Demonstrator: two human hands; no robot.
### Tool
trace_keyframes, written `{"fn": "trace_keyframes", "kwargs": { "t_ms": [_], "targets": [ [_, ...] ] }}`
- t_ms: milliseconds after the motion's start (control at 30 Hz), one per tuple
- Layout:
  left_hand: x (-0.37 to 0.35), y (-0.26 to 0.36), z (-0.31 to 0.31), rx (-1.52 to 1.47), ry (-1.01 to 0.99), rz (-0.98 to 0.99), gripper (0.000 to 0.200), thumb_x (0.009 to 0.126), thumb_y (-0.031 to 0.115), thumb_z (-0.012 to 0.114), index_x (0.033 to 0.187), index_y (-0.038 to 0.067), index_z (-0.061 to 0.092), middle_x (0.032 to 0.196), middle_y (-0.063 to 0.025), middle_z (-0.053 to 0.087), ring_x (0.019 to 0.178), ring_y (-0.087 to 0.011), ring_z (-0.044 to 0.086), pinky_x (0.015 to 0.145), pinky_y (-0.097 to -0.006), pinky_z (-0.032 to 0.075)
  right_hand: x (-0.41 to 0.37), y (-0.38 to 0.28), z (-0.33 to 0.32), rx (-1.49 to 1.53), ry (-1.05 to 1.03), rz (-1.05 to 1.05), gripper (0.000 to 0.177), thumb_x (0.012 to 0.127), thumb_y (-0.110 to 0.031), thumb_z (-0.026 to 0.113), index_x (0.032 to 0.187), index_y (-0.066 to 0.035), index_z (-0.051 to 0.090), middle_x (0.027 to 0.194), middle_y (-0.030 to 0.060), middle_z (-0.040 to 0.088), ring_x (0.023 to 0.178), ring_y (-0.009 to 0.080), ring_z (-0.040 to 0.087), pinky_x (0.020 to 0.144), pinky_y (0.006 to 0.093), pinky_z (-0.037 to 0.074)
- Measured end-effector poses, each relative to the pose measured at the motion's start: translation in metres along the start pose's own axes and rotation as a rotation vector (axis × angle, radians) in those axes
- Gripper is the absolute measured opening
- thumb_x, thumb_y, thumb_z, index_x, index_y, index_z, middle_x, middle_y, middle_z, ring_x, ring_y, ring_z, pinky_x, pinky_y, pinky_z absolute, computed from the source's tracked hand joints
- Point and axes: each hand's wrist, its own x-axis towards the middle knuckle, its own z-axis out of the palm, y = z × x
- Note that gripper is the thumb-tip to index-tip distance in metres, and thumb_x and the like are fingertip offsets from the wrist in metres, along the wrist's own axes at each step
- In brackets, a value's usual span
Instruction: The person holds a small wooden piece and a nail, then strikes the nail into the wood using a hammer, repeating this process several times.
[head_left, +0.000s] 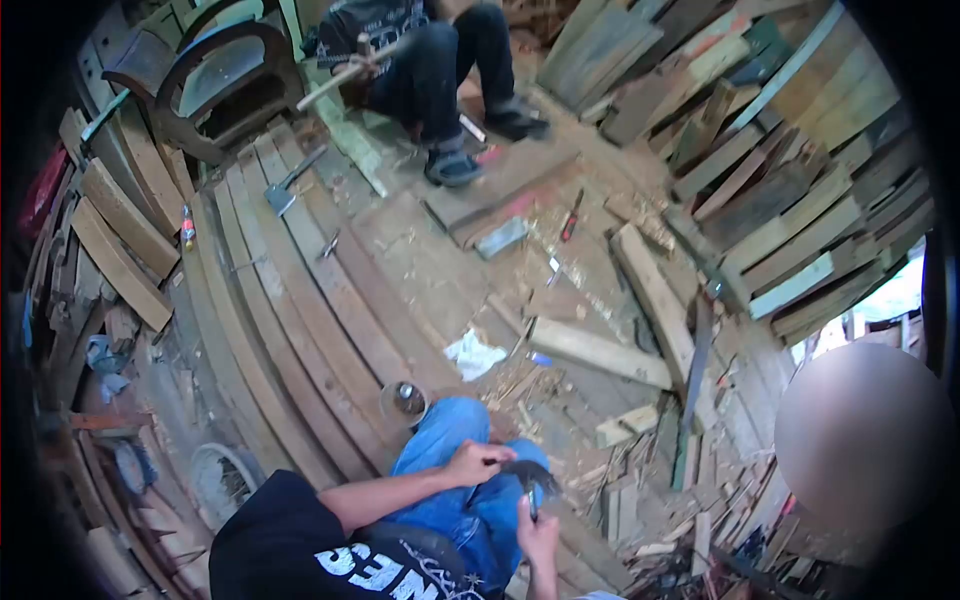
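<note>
1. The left hand is closed, its fingers narrowed on the near end of a dark tool.
2. The tool's dark, curved part lies just beyond the left fingertips, between the two hands and over the blue jeans of the seated person.
3. The right hand is also closed, gripping a slim upright part directly below that dark curve, with the thumb along it.
4. The tool is small and blurred here, so it may be one piece or two held together; its exact kind cannot be told.
5. A small round container with something dark inside stands just beside the knee, near the left forearm.
6. A white cloth lies on the floor beyond the knees, well apart from both hands.
7. Farther out lie a red-handled screwdriver and, across long planks, a hatchet.
8. At the top, another person sits with a wooden stick in front of them.
</note>
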Motion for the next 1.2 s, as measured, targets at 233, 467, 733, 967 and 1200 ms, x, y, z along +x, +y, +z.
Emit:
{"fn": "trace_keyframes", "kwargs": {
  "t_ms": [233, 467, 733, 967, 1200],
  "targets": [
    [-0.003, 0.003, 0.002, -0.002, -0.011, -0.005, 0.022, 0.076, 0.006, 0.069, 0.098, 0.006, 0.072, 0.099, -0.0087, 0.071, 0.087, -0.02, 0.07, 0.078, -0.0296, 0.055, -0.011, -0.008, 0.006, 0.107, 0.231, -0.342, 0.047, 0.095, -0.042, 0.049, 0.101, 0.002, 0.065, 0.083, 0.0288, 0.064, 0.083, 0.0359, 0.067, 0.072, 0.0458, 0.048],
    [-0.004, 0.002, 0.0, -0.04, -0.016, 0.045, 0.016, 0.076, 0.005, 0.068, 0.092, 0.003, 0.072, 0.103, -0.0056, 0.071, 0.085, -0.0164, 0.07, 0.079, -0.026, 0.055, -0.016, -0.007, -0.012, -0.003, -0.013, -0.096, 0.047, 0.094, -0.04, 0.051, 0.123, -0.004, 0.057, 0.094, 0.0327, 0.062, 0.092, 0.0365, 0.066, 0.078, 0.0478, 0.049],
    [-0.002, 0.005, 0.004, 0.006, 0.02, 0.04, 0.019, 0.077, 0.007, 0.07, 0.096, 0.003, 0.071, 0.102, -0.0084, 0.071, 0.086, -0.0215, 0.07, 0.078, -0.03, 0.055, -0.011, 0.023, 0.014, 0.056, 0.213, -0.128, 0.059, 0.087, -0.045, 0.063, 0.057, 0.006, 0.056, 0.043, 0.0109, 0.046, 0.045, 0.0118, 0.044, 0.045, 0.0388, 0.037],
    [-0.002, 0.008, 0.007, 0.029, 0.009, -0.052, 0.016, 0.079, 0.008, 0.069, 0.094, 0.003, 0.072, 0.104, -0.0098, 0.07, 0.094, -0.0206, 0.069, 0.083, -0.0315, 0.054, -0.024, 0.004, 0.001, 0.045, 0.121, -0.101, 0.049, 0.089, -0.039, 0.06, 0.066, 0.004, 0.061, 0.051, 0.0197, 0.05, 0.046, 0.026, 0.054, 0.05, 0.0428, 0.042],
    [0.003, 0.006, 0.004, -0.023, 0.037, -0.106, 0.014, 0.08, 0.004, 0.07, 0.093, 0.0, 0.071, 0.101, -0.0125, 0.071, 0.093, -0.0165, 0.068, 0.08, -0.0297, 0.054, -0.013, -0.001, -0.003, 0.022, 0.042, -0.037, 0.046, 0.091, -0.037, 0.06, 0.073, 0.005, 0.06, 0.051, 0.0199, 0.046, 0.045, 0.0186, 0.044, 0.049, 0.0419, 0.039]
  ]
}}
